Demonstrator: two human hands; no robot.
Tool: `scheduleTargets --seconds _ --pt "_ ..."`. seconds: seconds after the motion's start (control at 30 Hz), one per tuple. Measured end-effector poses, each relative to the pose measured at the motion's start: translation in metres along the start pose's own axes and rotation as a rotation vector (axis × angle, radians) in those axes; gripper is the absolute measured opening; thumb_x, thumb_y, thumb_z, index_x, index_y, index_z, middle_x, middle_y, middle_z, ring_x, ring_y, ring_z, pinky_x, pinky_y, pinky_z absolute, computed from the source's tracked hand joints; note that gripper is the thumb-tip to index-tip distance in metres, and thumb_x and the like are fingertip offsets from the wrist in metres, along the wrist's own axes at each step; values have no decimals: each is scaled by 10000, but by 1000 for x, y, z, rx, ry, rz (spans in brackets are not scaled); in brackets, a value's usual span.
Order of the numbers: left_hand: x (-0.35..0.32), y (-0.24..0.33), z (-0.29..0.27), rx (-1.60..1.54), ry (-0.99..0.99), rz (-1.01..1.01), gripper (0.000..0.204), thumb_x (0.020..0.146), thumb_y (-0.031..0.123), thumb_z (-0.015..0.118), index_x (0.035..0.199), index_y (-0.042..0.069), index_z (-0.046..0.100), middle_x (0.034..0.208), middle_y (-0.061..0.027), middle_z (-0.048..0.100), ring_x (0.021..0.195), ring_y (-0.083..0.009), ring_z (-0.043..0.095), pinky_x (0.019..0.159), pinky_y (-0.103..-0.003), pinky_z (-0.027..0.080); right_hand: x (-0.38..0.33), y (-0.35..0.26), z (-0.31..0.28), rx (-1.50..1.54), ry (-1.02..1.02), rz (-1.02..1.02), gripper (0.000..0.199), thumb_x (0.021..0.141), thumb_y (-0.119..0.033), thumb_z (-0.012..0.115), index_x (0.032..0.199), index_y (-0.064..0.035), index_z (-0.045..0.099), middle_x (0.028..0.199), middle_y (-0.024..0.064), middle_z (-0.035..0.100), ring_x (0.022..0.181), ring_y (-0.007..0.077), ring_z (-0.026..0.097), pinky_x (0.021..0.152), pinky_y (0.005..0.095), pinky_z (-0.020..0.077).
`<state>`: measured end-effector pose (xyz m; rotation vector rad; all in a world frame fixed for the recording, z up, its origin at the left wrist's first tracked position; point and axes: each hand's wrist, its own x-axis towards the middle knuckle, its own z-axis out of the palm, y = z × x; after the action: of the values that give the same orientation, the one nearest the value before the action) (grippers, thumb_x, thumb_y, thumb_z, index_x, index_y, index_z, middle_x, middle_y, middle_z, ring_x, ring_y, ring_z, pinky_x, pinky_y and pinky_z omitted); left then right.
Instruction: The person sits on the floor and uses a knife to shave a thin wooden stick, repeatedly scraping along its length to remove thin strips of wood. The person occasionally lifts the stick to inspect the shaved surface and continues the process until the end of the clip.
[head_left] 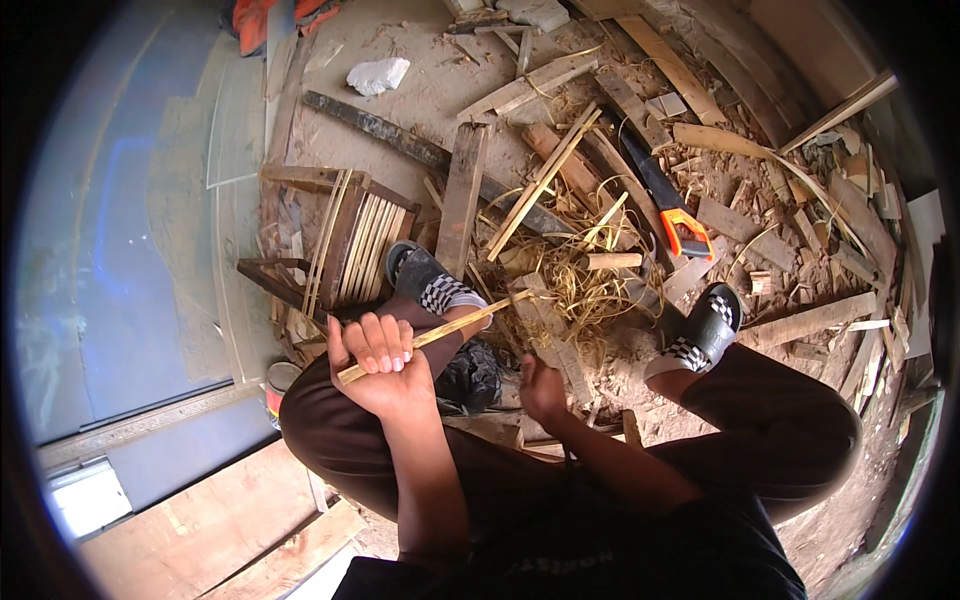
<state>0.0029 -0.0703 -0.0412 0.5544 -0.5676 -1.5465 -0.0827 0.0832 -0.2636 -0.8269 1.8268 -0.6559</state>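
Observation:
My left hand [385,365] is closed around a thin, pale yellow strip of wood or bamboo [470,320], raised over my bent left knee. The strip slants up to the right, and its near end sticks out past my palm. My right hand [543,393] is below and to the right of the strip's far end, apart from it. Its fingers are curled in, and whatever they may hold is hidden. Beyond the strip lies a tangle of thin yellow shavings [585,290]. Two longer strips [545,180] rest together behind that pile.
A handsaw [655,180] with an orange and black handle lies among planks at right. Left of my foot stands a small wooden frame with slats [370,245]. A black plastic bag [470,378] sits between my legs. A white block [378,76] lies farther off, beside a large blue-grey panel [150,220].

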Motion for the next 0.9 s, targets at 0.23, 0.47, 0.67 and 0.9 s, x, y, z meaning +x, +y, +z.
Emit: scheduleTargets --seconds 0.23,0.47,0.67,0.9 --pt "6 3 -7 -12 10 18 616 1100 293 286 507 142 360 496 -18 346 422 -131 296 453 -266 304 8 61 10 -89 64 -172 350 1051 -286 442 1015 20 608 772 315 624 768 499 640 644 558 494" --pt "-1 12 -16 -4 36 46 611 1099 292 274 514 143 363 497 -18 354 428 -130 303 447 -269 300 0 -6 -1 164 24 -253 379 1054 -315 441 1029 12 630 814 325 639 813 519 630 706 581 479" --pt "6 9 -20 -19 23 27 611 1098 293 265 513 144 361 496 -22 354 429 -128 304 448 -269 298 30 67 10 -373 81 -117 285 1031 -262 492 1093 -10 610 797 263 647 771 504 655 648 569 518" --pt "2 18 -22 -9 28 28 619 1098 301 285 507 142 375 496 -22 358 430 -133 308 467 -276 301 29 -10 -5 169 8 -110 563 1078 -402 316 840 29 589 817 309 632 836 508 623 732 585 448"
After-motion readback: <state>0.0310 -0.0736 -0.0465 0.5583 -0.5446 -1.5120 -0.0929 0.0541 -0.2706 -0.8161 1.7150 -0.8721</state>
